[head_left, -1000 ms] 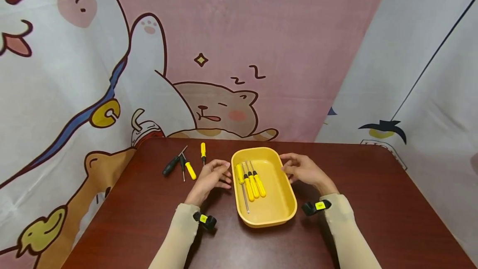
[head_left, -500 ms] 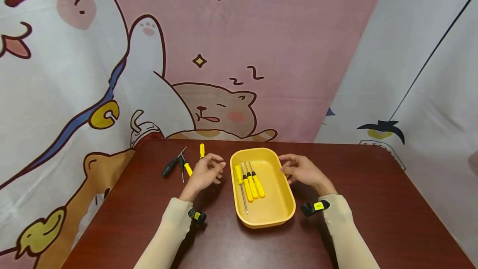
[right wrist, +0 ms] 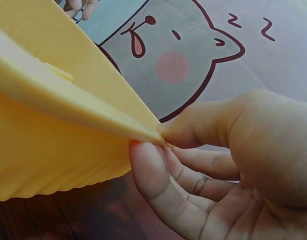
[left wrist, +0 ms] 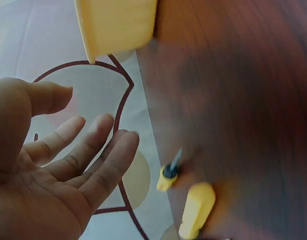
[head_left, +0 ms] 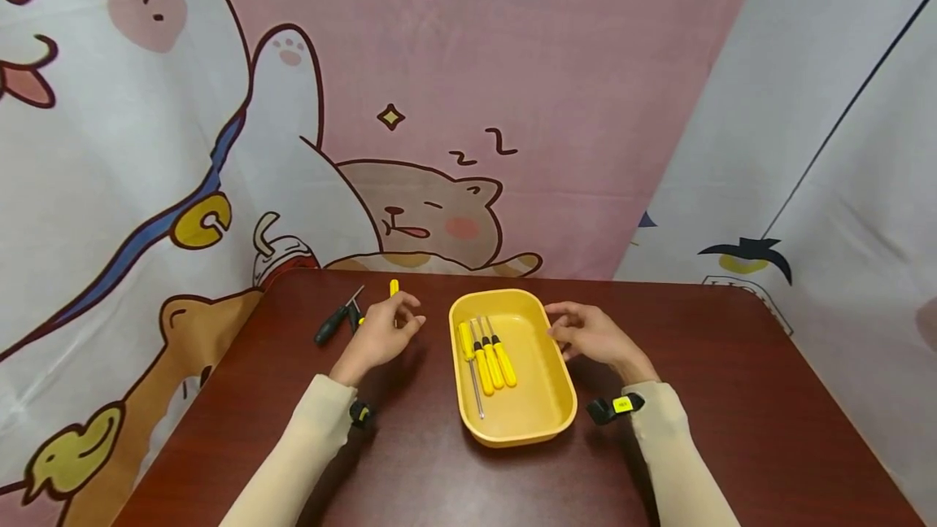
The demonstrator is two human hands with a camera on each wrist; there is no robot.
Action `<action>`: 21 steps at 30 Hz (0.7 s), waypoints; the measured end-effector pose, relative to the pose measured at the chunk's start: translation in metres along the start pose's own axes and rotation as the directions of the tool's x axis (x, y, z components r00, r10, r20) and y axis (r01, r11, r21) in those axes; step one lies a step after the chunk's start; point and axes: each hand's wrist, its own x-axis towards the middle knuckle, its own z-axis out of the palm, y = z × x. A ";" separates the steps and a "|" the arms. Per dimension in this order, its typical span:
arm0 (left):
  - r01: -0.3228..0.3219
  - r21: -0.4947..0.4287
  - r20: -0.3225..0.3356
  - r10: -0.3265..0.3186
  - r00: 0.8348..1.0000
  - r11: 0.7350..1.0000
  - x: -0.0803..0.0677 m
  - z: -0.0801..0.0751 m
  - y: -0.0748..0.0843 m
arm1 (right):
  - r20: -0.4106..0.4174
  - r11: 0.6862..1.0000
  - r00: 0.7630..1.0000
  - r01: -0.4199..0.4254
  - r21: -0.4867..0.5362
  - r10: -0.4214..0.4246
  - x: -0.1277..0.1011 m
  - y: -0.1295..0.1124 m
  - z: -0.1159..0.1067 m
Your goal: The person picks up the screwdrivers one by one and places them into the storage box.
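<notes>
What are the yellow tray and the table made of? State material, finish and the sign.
Yellow tray: likely plastic, smooth matte, with a thin moulded rim, pinched by the right hand. Table: wood or wood-look laminate, dark red-brown, with visible grain and a slight sheen.

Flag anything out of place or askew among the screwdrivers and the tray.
Three yellow screwdrivers lie side by side in the yellow tray. The others sit loose on the table: the black-handled screwdriver lies slanted near the left hand. Nothing looks damaged.

- Right hand (head_left: 589,332) gripping yellow tray (head_left: 545,421) at its right rim.
- Left hand (head_left: 382,330) hovering near screwdrivers (head_left: 335,322) by the desk's (head_left: 732,429) far-left edge.
- Three screwdrivers lying in tray.
</notes>
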 end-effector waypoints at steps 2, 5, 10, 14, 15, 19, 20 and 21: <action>-0.009 0.030 0.008 0.009 1.000 1.000 0.000 -0.005 -0.002 | 0.000 1.000 1.000 0.002 0.003 -0.002 0.000 -0.001 -0.001; -0.019 0.084 0.019 0.017 1.000 0.996 0.000 -0.012 -0.006 | 0.003 1.000 1.000 0.004 0.007 -0.004 -0.001 -0.001 -0.001; -0.033 0.162 0.045 0.026 0.999 0.986 -0.001 -0.025 -0.016 | 0.007 1.000 1.000 0.000 0.006 0.000 -0.002 -0.002 -0.001; -0.012 0.197 0.060 0.000 0.998 0.980 -0.001 -0.036 -0.025 | 0.005 1.000 1.000 -0.002 0.003 0.002 -0.003 -0.003 0.000; -0.006 0.204 0.062 -0.007 0.998 0.979 -0.001 -0.038 -0.028 | 0.005 1.000 1.000 -0.003 0.002 0.003 -0.002 -0.003 0.000; 0.021 0.226 0.051 -0.034 0.998 0.974 -0.002 -0.046 -0.037 | 0.001 1.000 1.000 -0.006 -0.006 0.006 -0.002 -0.003 0.000; 0.024 0.236 0.048 -0.036 0.998 0.972 -0.003 -0.048 -0.039 | 0.001 1.000 1.000 -0.007 -0.006 0.007 -0.002 -0.003 0.000; 0.025 0.245 0.045 -0.037 0.998 0.969 -0.002 -0.049 -0.042 | -0.001 1.000 1.000 -0.008 -0.005 0.008 -0.002 -0.003 0.000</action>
